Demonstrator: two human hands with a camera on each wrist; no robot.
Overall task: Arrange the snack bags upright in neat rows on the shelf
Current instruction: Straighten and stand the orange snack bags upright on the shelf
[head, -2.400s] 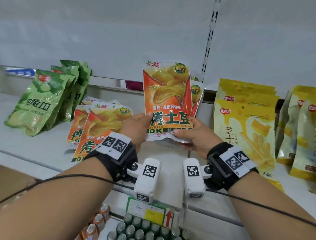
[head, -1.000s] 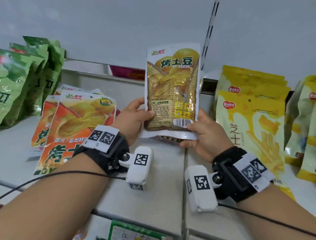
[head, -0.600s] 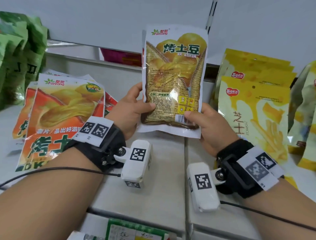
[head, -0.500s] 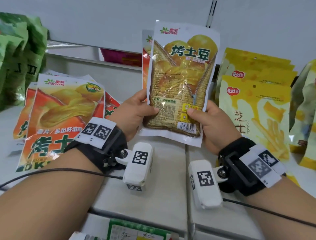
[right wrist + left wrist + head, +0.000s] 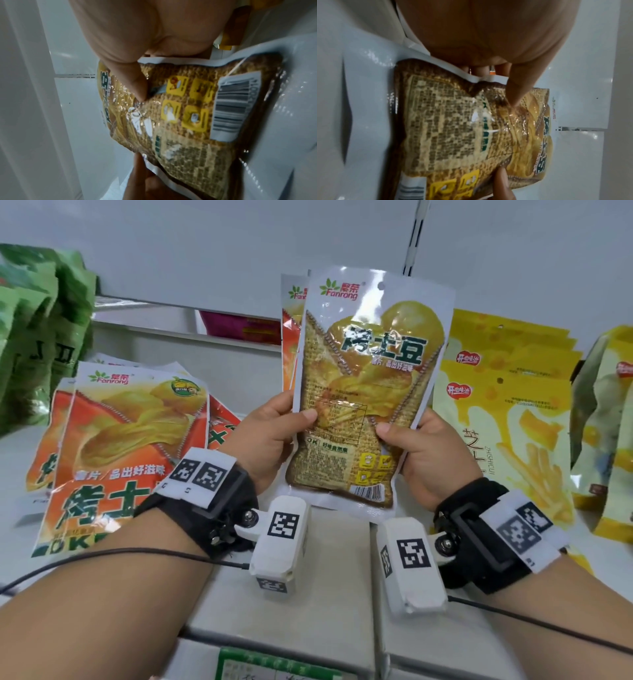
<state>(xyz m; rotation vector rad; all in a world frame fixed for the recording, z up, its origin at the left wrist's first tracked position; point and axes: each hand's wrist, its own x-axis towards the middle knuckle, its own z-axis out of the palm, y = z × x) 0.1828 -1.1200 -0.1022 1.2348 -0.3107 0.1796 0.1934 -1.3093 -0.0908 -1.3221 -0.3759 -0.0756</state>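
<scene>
the held bag [image 5: 371,385] reads "fanrong" at the top, with "烤土豆" in large green characters, "ok" lower down and a barcode at the bottom corner. it stands upright above the shelf [image 5: 284,604], back side toward the camera. the left hand [image 5: 270,436] pinches its left edge, thumb on the near face, fingers behind. the right hand [image 5: 428,453] pinches the right edge the same way. another fanrong bag [image 5: 291,337] stands just behind. orange fanrong bags [image 5: 126,440] lean at left; yellow bags [image 5: 507,422] marked "zhishichu" stand right.
</scene>
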